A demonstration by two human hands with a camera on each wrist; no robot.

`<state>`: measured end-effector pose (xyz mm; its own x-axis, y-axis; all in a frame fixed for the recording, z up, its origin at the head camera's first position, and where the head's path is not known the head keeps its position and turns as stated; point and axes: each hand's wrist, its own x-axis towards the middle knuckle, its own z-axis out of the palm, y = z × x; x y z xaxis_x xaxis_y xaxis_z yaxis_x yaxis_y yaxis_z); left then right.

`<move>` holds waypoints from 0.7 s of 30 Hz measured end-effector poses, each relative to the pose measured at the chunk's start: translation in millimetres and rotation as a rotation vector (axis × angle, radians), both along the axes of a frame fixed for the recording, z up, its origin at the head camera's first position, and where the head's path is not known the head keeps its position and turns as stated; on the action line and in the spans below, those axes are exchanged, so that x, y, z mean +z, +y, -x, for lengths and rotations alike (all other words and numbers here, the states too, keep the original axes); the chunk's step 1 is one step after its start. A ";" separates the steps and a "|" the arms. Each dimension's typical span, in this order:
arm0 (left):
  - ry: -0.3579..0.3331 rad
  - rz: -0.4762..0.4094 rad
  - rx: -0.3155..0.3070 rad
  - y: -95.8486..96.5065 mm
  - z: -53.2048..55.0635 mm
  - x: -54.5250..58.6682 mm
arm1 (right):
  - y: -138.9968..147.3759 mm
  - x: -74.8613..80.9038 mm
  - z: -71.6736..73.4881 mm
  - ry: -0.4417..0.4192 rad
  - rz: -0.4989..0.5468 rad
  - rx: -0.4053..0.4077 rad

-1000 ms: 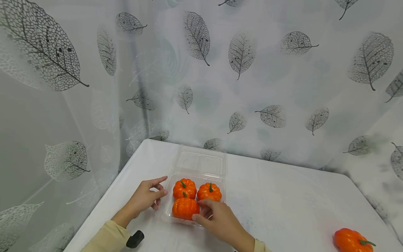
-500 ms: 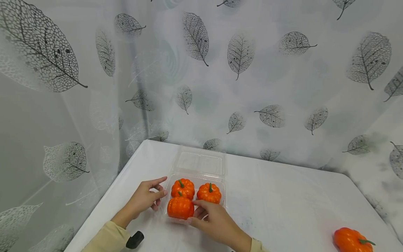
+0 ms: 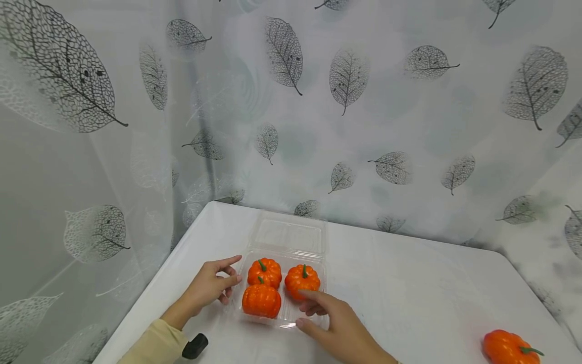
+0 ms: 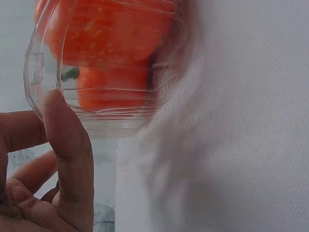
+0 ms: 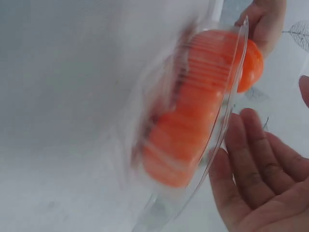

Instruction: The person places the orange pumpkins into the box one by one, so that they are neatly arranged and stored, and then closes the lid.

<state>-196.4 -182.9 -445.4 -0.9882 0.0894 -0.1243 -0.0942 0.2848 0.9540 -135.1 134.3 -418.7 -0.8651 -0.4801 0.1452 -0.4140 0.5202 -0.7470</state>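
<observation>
A clear plastic clamshell container (image 3: 291, 314) lies with its lid tipped back, holding three small orange pumpkins. One pumpkin (image 3: 261, 301) is at the front left, another (image 3: 268, 270) behind it, and the third (image 3: 301, 278) at the right. My left hand (image 3: 208, 283) is at the container's left side; in the left wrist view its thumb (image 4: 67, 130) touches the rim. My right hand (image 3: 334, 321) is over the front right corner, fingers parted and nothing between them. Its fingertips look close to the right pumpkin; contact cannot be made out. The right wrist view shows its relaxed fingers (image 5: 256, 164) beside the rim.
Another orange pumpkin (image 3: 511, 348) with a green stem lies at the table's right front. The white-covered table (image 3: 409, 288) backs onto a leaf-print curtain (image 3: 313, 136). A black object (image 3: 195, 346) sits by the left sleeve.
The front pumpkin has shifted left inside the container. My right hand has let go of it and drawn away to the right. The left hand stays put.
</observation>
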 end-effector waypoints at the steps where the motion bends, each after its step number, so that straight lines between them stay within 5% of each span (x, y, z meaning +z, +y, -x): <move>1: 0.001 0.001 -0.001 0.2 0.0 0.1 | 6.3 -0.4 -2.5 0.026 0.008 -0.013; 5: 0.002 0.003 -0.001 0.5 -0.4 1.0 | 31.5 -1.2 -11.8 0.121 0.017 -0.119; 11: -0.007 0.017 0.008 1.0 -1.0 2.6 | 64.6 0.0 -23.0 0.153 -0.028 -0.354; 16: -0.017 0.022 0.011 2.0 -0.8 2.1 | 96.6 -5.4 -29.6 0.325 -0.092 -0.461; 21: -0.013 0.019 0.010 2.7 -0.4 1.6 | 129.1 -7.2 -34.9 0.350 -0.197 -0.580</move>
